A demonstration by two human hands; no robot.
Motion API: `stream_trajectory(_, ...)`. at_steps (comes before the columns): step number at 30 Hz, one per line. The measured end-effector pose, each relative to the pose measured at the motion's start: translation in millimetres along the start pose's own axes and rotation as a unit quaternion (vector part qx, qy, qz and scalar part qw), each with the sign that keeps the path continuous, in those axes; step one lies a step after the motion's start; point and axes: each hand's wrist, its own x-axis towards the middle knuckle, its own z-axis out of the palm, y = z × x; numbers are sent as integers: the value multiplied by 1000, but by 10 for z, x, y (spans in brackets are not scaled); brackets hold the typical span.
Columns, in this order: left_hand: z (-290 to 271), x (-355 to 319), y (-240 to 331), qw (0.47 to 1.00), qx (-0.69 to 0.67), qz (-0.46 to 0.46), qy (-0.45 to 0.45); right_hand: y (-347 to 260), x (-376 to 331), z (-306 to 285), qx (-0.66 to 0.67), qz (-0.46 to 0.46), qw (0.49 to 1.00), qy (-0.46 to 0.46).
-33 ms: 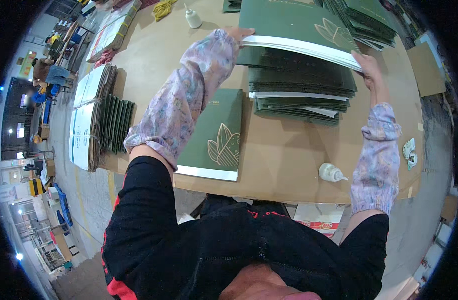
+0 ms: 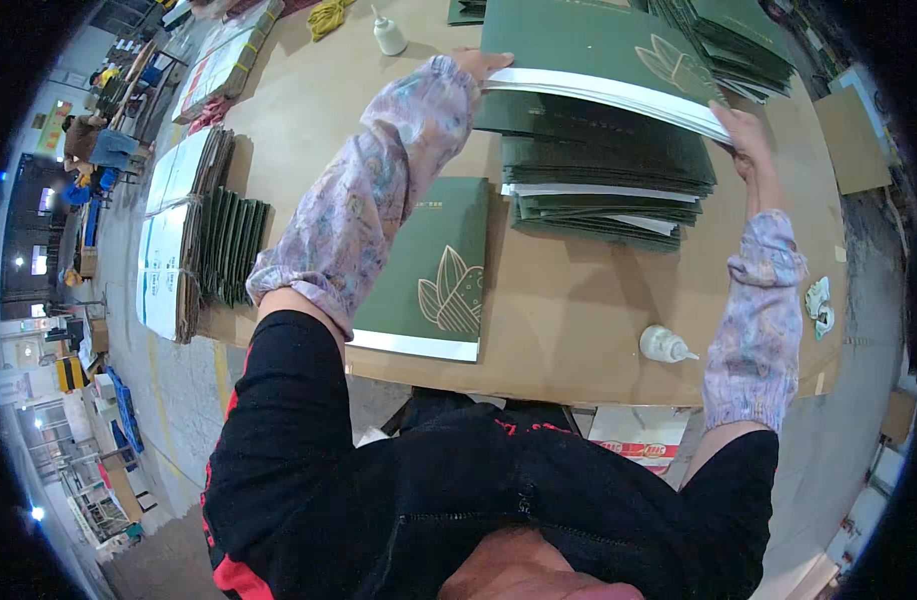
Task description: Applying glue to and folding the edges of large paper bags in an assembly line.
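My left hand and my right hand are closed on opposite ends of a bundle of flat green paper bags with white near edges and a gold leaf print. The bundle is above the far part of a tall stack of dark green folded bags. My left fingers are partly hidden; the right thumb lies on the bundle's corner. Nearer me, another flat green bag with the same leaf print and a white edge lies on the table, partly behind my left sleeve.
A white squeeze bottle lies near the front edge of the brown-covered table; another bottle stands far off. At left are tied white bundles and dark green folded bags. More green bags are piled far right.
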Motion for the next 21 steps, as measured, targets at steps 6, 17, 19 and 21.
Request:
stream_trajectory(6,-589,-620,-173,948,-240,207,-29,-826,-1294,491,26,-73,992,100)
stream_trajectory(17,-2485,-2776,-3094,997,-82,3,-14,534,-3705,3340,-40,-2,999,-5)
stream_trajectory(19,-2418,-2779,-3772,994,38,-103,-30,1158,-3875,3627,-109,35,993,-21)
stream_trajectory(21,-2330,-2706,-3589,957,268,-88,-73,1785,-3924,3669,-213,26,977,12)
